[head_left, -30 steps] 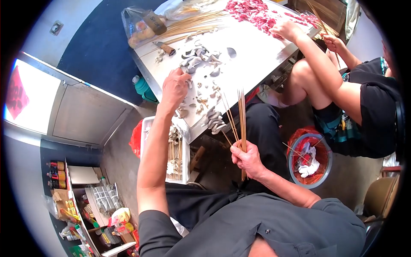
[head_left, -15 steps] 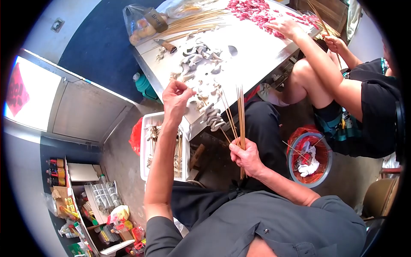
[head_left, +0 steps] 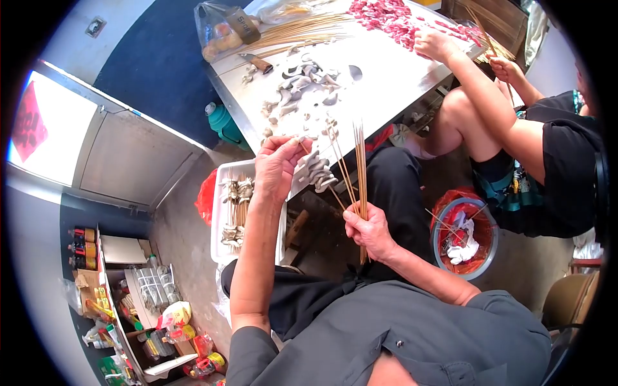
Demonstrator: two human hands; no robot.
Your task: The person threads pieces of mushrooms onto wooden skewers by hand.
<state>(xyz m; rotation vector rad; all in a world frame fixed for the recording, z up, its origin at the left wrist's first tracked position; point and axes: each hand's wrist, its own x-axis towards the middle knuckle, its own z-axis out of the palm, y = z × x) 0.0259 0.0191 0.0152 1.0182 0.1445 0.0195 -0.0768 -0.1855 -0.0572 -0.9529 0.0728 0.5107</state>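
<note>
My left hand point(head_left: 277, 165) is closed in a pinch at the tip of a loaded skewer, over the table's near corner; a small pale piece shows at its fingertips. Grey, curved pieces point(head_left: 317, 172) are threaded close together on that skewer. Its lower end reaches my right hand point(head_left: 369, 233), whose fingers are wrapped round several thin wooden skewers point(head_left: 362, 186). Most of these stand upright and bare, while a couple lean left with small bits near their tips. Loose grey and white pieces point(head_left: 299, 87) lie scattered on the white table point(head_left: 386, 83) beyond my hands.
A white tray point(head_left: 281, 239) of loaded skewers stands left of my legs. Farther back on the table are a knife point(head_left: 259, 63), loose skewers point(head_left: 302, 31), a plastic bag and red meat point(head_left: 386, 19). At right, a co-worker point(head_left: 502, 128) sits by a lined bin point(head_left: 490, 248).
My left hand has left the loose pieces and come down toward me to the loaded skewer's tip, its fingers pinched. The co-worker's hand shifted slightly at the meat. My right hand keeps its hold.
</note>
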